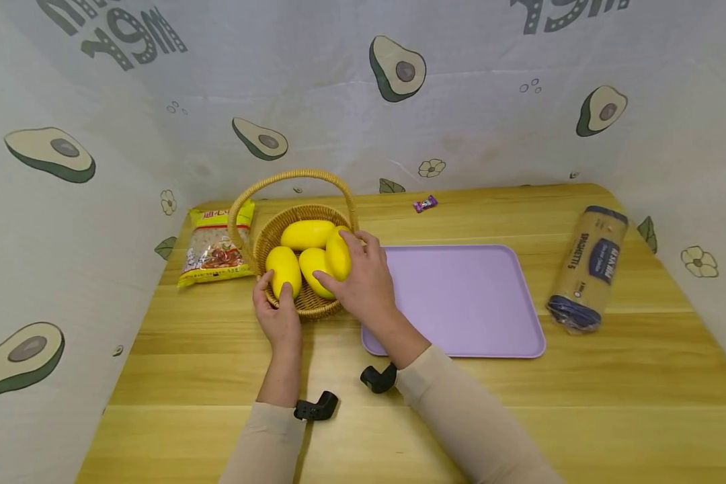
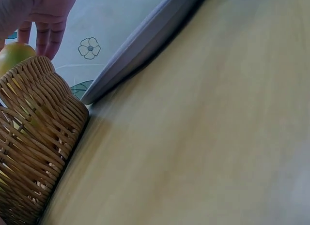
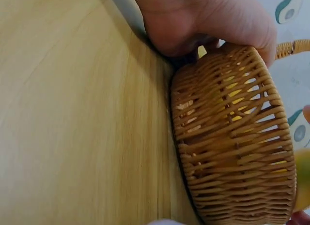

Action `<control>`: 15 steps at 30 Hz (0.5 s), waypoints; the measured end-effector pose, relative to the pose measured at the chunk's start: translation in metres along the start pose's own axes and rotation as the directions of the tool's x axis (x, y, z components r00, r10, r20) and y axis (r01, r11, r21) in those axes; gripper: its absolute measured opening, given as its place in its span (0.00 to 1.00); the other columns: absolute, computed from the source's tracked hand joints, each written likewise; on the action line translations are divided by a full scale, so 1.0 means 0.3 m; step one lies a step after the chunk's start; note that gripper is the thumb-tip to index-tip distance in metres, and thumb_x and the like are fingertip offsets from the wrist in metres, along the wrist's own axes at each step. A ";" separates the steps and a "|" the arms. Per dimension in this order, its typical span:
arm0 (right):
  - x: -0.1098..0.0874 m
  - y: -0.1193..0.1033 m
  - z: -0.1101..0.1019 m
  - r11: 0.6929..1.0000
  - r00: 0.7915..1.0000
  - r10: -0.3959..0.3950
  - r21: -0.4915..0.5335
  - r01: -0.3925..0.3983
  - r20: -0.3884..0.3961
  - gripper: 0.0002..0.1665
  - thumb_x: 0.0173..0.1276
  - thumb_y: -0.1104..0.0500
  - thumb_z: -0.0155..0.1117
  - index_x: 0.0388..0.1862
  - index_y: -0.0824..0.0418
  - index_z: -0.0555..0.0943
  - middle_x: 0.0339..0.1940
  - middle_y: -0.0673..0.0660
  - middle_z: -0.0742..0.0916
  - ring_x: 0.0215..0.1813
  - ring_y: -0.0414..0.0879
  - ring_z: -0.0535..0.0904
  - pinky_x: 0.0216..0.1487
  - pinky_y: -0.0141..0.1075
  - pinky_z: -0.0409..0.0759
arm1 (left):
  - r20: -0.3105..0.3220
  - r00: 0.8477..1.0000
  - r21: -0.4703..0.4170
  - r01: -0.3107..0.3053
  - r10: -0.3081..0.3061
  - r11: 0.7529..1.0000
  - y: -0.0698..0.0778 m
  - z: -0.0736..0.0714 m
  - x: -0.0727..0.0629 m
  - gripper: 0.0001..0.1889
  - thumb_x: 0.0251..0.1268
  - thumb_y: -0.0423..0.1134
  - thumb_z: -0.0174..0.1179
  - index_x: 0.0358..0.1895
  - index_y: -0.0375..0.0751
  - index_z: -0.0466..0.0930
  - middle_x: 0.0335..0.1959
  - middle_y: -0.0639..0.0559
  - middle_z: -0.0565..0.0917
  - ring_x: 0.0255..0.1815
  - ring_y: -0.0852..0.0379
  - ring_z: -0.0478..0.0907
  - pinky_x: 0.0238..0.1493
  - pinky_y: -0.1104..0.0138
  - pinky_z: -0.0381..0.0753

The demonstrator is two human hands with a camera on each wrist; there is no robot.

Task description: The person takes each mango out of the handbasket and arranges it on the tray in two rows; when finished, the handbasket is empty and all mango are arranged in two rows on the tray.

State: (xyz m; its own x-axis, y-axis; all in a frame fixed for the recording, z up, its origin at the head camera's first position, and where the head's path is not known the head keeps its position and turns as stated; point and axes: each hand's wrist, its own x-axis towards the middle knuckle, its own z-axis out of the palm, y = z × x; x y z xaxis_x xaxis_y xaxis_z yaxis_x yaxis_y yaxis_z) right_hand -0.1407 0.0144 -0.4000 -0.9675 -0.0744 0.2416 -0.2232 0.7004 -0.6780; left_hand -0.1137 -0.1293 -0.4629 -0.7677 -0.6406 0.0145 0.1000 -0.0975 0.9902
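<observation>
A round wicker basket (image 1: 317,310) with a tall hoop handle holds several smooth yellow mangoes (image 1: 307,234). My left hand (image 1: 280,323) grips the basket's near left side, its thumb by the front left mango (image 1: 284,265). The right wrist view shows this left hand (image 3: 208,22) against the woven wall, some fingers hidden behind it. At the basket's right side, my right hand (image 1: 366,282) holds another mango (image 1: 339,254) between thumb and fingers, above the rim. In the left wrist view the right hand's fingers (image 2: 48,34) hang beside the rim.
A purple tray (image 1: 460,302) lies right of the basket, under my right forearm. A spaghetti pack (image 1: 589,265) lies at far right. Left of the basket is a yellow-edged food bag (image 1: 214,245). A small purple wrapped candy (image 1: 425,204) lies near the back edge.
</observation>
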 end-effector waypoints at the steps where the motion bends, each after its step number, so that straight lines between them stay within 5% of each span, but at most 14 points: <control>1: 0.001 -0.001 0.004 1.000 1.000 0.000 -0.006 0.000 -0.012 0.49 0.58 0.39 0.78 0.74 0.54 0.70 0.72 0.61 0.71 0.68 0.60 0.71 0.64 0.55 0.77 | 0.003 1.000 0.006 -0.003 0.002 1.000 0.001 -0.001 0.000 0.19 0.67 0.32 0.58 0.60 0.41 0.75 0.74 0.46 0.70 0.81 0.51 0.56 0.82 0.56 0.54; 15: -0.001 0.011 0.036 0.996 0.998 -0.041 -0.080 0.036 -0.051 0.44 0.59 0.46 0.79 0.71 0.57 0.73 0.71 0.64 0.71 0.64 0.61 0.72 0.64 0.53 0.75 | 0.017 1.000 0.052 0.016 -0.017 0.999 0.005 -0.004 -0.004 0.21 0.67 0.32 0.56 0.63 0.42 0.74 0.74 0.49 0.69 0.82 0.52 0.55 0.82 0.57 0.51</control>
State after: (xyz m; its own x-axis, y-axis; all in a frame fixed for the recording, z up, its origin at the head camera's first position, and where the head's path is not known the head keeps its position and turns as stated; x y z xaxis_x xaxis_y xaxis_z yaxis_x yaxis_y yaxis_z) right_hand -0.1424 0.0090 -0.4097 -0.9504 -0.0666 0.3039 -0.2481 0.7516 -0.6112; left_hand -0.1118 -0.1298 -0.4616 -0.7800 -0.6258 0.0004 0.0551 -0.0679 0.9962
